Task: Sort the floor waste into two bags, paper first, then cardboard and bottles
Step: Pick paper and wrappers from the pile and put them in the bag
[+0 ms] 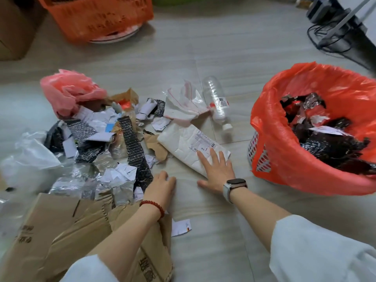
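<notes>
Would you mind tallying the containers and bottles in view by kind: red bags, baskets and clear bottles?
Red bags: 2, one lining the white basket, one crumpled
Baskets: 2, white basket, orange basket
Clear bottles: 1
Total: 5

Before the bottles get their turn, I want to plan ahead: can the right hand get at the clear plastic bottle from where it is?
Probably yes. The right hand lies flat on the white padded mailer, and the clear plastic bottle lies beyond it on bare floor, nothing on top. It would need a forward stretch over the mailer.
</notes>
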Tool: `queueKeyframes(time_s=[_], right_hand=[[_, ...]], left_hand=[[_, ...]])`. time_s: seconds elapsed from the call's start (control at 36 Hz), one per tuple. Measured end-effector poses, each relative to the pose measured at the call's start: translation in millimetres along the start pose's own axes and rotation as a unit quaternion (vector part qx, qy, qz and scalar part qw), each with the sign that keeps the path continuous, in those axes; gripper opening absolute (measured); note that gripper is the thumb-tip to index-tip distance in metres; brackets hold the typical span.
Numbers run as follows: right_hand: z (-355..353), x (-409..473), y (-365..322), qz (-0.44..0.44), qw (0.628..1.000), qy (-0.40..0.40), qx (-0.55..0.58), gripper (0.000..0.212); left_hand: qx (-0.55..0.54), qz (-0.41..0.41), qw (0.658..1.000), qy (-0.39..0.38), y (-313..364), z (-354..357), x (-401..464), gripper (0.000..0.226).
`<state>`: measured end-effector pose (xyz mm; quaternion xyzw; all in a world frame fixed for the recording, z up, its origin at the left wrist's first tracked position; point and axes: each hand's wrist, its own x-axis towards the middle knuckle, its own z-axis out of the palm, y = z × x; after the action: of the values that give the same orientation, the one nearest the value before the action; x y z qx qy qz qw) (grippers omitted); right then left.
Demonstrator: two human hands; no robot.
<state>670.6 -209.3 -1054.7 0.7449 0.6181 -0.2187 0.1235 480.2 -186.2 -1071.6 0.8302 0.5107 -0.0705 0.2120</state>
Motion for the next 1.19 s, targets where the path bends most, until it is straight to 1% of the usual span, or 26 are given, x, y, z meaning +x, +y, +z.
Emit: queueKeyframes(time_s=[0.03,0.08,0.17,0.19,0.25,0.31,0.36,0.44,0.5,0.56,0.61,0.69,0.75,0.83,0.89,0.94,1.0,1.03,1.08,1.11,1.17,1.19], right_hand=[[2.4,3.5,-0.2,0.001,1.000,0.013,-0.004,0.090],[6.5,7.4,-1.6,0.001,0.999,0.034,-0.008,0.085],[6.3,11.5,-1.8,0.007,0.997,0.070,-0.041,0.075],[5.2,10.2,-1.4,0.003,0.994,0.093,-0.051,0.069],[2.8,4.9,-4.4,-0.010,0.994,0.098,-0.042,0.062],[-3.5,-6.2,-8.4,-0.016,0.996,0.088,-0.024,0.057],[-18.9,-21.6,-12.3,-0.016,0.993,0.117,-0.004,0.050],[-52.3,-47.5,-9.9,-0.035,0.987,0.143,0.071,0.037],[-80.1,-59.3,-5.8,-0.050,0.972,0.180,0.141,0.035],[-109.2,-72.2,2.3,-0.067,0.947,0.225,0.219,0.035],[-135.3,-85.2,10.8,-0.069,0.911,0.268,0.307,0.033],[-173.3,-104.4,28.3,-0.056,0.846,0.332,0.414,0.027],[-198.4,-118.5,45.9,-0.051,0.798,0.375,0.469,0.024],[-233.5,-144.1,81.2,-0.038,0.748,0.449,0.487,0.019],[-253.0,-163.5,109.7,-0.017,0.730,0.500,0.466,0.018],[-267.1,-181.3,139.1,0.014,0.719,0.535,0.443,0.016],[-275.4,-197.9,165.7,0.049,0.728,0.546,0.411,0.013],[-277.1,-205.5,177.5,0.069,0.742,0.546,0.382,0.013],[-277.3,-218.9,193.7,0.124,0.787,0.526,0.296,0.021],[-276.2,-222.7,197.9,0.161,0.814,0.503,0.240,0.024],[-270.2,-221.9,200.3,0.207,0.862,0.446,0.119,0.028],[-265.3,-217.5,198.6,0.207,0.880,0.421,0.070,0.029]], left_hand=[[-0.016,0.005,1.000,0.006,-0.3,2.5,1.4,0.015],[-0.022,0.021,1.000,0.006,-0.9,6.4,4.1,0.018],[-0.038,-0.004,0.999,0.008,-1.8,5.7,5.8,0.025],[-0.056,-0.011,0.998,0.018,-0.7,4.1,5.4,0.026],[-0.095,-0.023,0.994,0.058,0.5,-1.2,4.4,0.022],[-0.136,-0.047,0.983,0.115,1.2,-10.8,3.2,0.022],[-0.173,-0.072,0.969,0.163,0.7,-23.7,4.2,0.024],[-0.199,-0.089,0.957,0.191,0.5,-47.8,7.4,0.044],[-0.220,-0.089,0.946,0.220,2.0,-63.6,9.5,0.044],[-0.250,-0.079,0.927,0.268,12.6,-83.8,9.8,0.031],[-0.282,-0.080,0.907,0.303,29.8,-105.8,12.0,0.022],[-0.337,-0.054,0.874,0.346,67.8,-143.9,17.5,0.028],[-0.372,-0.019,0.853,0.365,97.8,-169.5,20.4,0.026],[-0.404,0.051,0.835,0.370,146.0,-202.2,20.8,0.041],[-0.404,0.099,0.837,0.356,180.0,-217.5,18.0,0.044],[-0.390,0.138,0.848,0.331,214.3,-226.6,15.0,0.040],[-0.348,0.167,0.872,0.300,246.0,-228.2,16.0,0.032],[-0.317,0.186,0.886,0.283,259.7,-226.1,18.4,0.029],[-0.250,0.207,0.915,0.240,279.0,-215.8,26.7,0.025],[-0.208,0.213,0.928,0.224,285.0,-208.5,32.0,0.026],[-0.078,0.223,0.951,0.200,290.9,-193.1,40.9,0.033],[-0.009,0.218,0.959,0.183,291.5,-185.9,43.4,0.033]])
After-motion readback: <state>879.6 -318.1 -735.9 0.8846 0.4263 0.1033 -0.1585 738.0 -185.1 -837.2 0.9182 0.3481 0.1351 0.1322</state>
